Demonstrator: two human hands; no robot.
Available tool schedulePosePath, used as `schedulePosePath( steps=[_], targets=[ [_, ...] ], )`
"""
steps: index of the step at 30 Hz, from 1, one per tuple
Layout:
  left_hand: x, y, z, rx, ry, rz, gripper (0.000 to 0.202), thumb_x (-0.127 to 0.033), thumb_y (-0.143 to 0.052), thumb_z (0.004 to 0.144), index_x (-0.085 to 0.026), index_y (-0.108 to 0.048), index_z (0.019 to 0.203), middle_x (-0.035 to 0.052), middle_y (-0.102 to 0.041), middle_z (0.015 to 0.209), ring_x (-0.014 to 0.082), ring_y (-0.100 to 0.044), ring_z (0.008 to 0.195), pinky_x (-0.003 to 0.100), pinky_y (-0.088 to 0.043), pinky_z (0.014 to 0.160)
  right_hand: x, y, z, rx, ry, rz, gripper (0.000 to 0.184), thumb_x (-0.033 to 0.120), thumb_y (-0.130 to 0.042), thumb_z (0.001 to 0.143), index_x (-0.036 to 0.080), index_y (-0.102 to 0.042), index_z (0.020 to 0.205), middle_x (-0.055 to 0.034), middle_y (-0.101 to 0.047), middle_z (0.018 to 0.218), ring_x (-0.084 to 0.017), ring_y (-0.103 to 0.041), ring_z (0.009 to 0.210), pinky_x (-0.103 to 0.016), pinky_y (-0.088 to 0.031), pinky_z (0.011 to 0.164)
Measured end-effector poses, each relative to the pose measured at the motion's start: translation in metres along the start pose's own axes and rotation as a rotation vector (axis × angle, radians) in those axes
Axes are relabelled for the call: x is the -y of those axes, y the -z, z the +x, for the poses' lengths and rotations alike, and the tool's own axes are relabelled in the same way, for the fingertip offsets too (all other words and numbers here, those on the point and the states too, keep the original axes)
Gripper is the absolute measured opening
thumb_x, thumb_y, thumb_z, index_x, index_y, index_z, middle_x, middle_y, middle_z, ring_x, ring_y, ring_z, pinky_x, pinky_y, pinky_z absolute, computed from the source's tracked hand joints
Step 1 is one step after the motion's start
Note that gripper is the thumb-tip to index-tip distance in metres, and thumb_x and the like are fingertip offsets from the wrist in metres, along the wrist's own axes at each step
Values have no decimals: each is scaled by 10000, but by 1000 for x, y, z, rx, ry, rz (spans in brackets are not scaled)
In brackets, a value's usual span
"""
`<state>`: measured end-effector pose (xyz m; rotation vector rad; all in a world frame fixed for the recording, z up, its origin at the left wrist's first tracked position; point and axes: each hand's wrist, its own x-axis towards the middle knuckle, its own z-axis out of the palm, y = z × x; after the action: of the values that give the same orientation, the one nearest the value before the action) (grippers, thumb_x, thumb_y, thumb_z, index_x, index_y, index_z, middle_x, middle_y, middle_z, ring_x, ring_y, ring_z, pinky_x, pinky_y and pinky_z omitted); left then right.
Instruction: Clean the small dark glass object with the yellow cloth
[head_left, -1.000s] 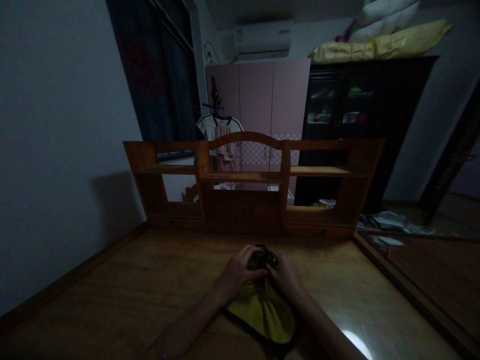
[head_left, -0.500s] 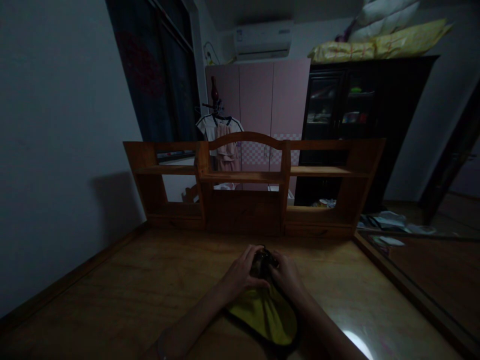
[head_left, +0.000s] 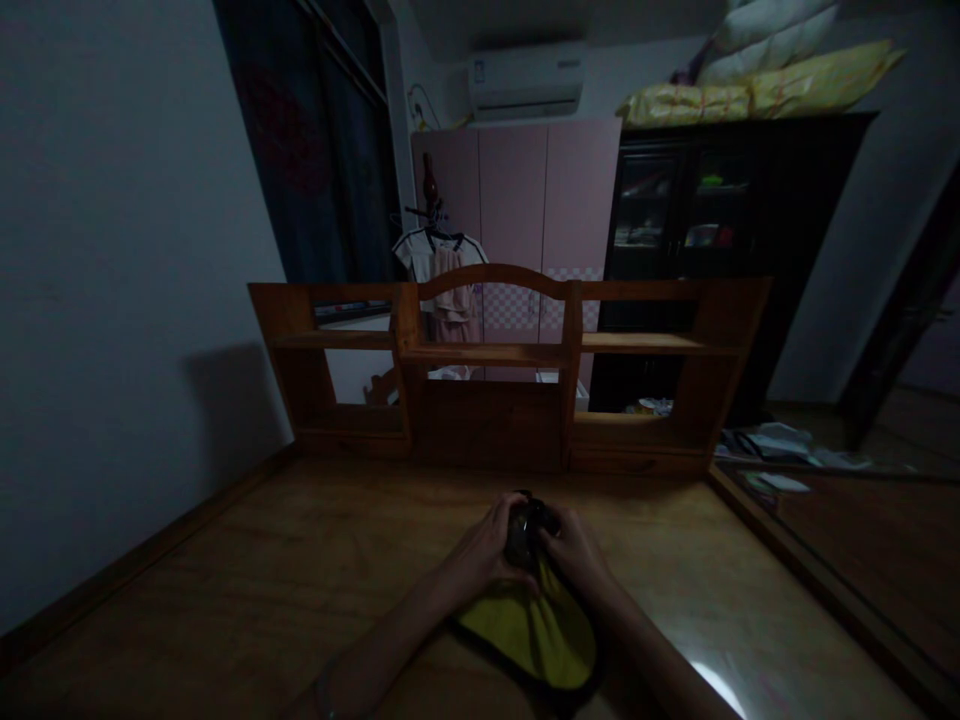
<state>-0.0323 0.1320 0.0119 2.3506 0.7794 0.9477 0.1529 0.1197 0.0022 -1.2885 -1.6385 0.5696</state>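
Between my two hands is a dark, glossy object (head_left: 523, 530), too dim for its kind to be certain. My left hand (head_left: 486, 548) curls around its left side, thumb stretched below it. From the right, my right hand (head_left: 571, 545) grips it with bent fingers. Under the hands a yellow cloth-like piece (head_left: 544, 635) with a dark border spreads toward me, creased up to the dark object. The fingers hide part of both things. All of this is low over the wooden tabletop (head_left: 337, 570).
A wooden shelf unit (head_left: 491, 355) stands along the far edge of the tabletop. A wall (head_left: 112, 300) closes off the left side, and a raised wooden rim (head_left: 817, 590) runs down the right. Light glares off the surface near my right forearm.
The dark object has turned slightly between my fingers, and its shine has shifted. My hands stay in nearly the same place, with the yellow piece beneath them.
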Motion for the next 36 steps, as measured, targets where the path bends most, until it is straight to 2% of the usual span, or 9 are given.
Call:
schedulePosePath(
  steps=[7, 11, 14, 18, 23, 25, 29, 32, 36],
  targets=[
    [-7, 2, -1, 3, 59, -41, 932, -482, -814, 536, -244, -349, 1309, 111, -470, 1304, 284, -479, 1183, 411, -384, 1013, 0, 1, -1, -6, 91, -79, 281, 161, -551, 735, 182, -672, 988, -74, -693, 923, -243, -625, 843, -326, -482, 741],
    [-13, 2, -2, -93, 112, -115, 908, -454, -826, 531, -244, -377, 1292, 102, -492, 1275, 281, -490, 1165, 409, -386, 1005, 6, 5, -2, -19, 117, -42, 238, 220, -513, 815, 181, -667, 991, -87, -679, 957, -238, -616, 854, -334, -470, 764],
    [-13, -1, -1, -223, 167, -258, 903, -407, -844, 527, -239, -383, 1285, 104, -491, 1282, 278, -474, 1183, 399, -374, 1012, 15, 9, 1, -18, 1, 175, 294, 385, -518, 852, 178, -675, 989, -86, -690, 961, -261, -615, 876, -341, -476, 751],
    [-2, -7, 5, -317, 203, -634, 799, -410, -812, 597, -218, -397, 1252, 101, -566, 1192, 251, -546, 1089, 359, -428, 934, 28, 17, 3, 91, -274, 621, 453, 573, -556, 798, 175, -686, 971, -67, -713, 941, -254, -638, 854, -338, -486, 766],
    [12, -9, 9, -394, 283, -833, 556, -492, -704, 714, -188, -505, 1135, 106, -613, 1103, 230, -593, 994, 334, -471, 850, 36, 19, 0, 242, -413, 962, 478, 583, -547, 808, 154, -689, 963, -76, -723, 917, -240, -666, 803, -348, -498, 788],
    [13, -9, 8, -329, 349, -997, 551, -563, -605, 769, -191, -497, 1159, 137, -604, 1134, 262, -616, 974, 395, -491, 820, 33, 18, 1, 278, -477, 1029, 458, 554, -534, 829, 150, -685, 985, -82, -725, 912, -239, -673, 804, -350, -503, 796],
    [15, -9, 5, -63, 350, -1309, 616, -615, -528, 793, -198, -460, 1241, 187, -549, 1245, 339, -584, 1069, 538, -459, 860, 22, 16, 7, 319, -631, 1123, 436, 491, -520, 845, 131, -663, 1044, -97, -726, 910, -246, -681, 834, -369, -502, 835],
    [20, -10, 2, 12, 332, -1302, 638, -587, -606, 754, -201, -482, 1247, 174, -519, 1296, 344, -508, 1178, 545, -410, 938, 20, 16, 9, 334, -657, 1151, 438, 462, -514, 841, 115, -651, 1070, -107, -724, 934, -256, -680, 855, -380, -500, 849],
    [20, -10, -3, 47, 374, -1100, 660, -586, -670, 690, -196, -538, 1206, 135, -562, 1254, 319, -504, 1181, 489, -388, 988, 26, 22, 7, 331, -588, 1013, 497, 507, -455, 843, 113, -655, 1071, -117, -719, 965, -270, -683, 849, -382, -511, 825]
  ],
)
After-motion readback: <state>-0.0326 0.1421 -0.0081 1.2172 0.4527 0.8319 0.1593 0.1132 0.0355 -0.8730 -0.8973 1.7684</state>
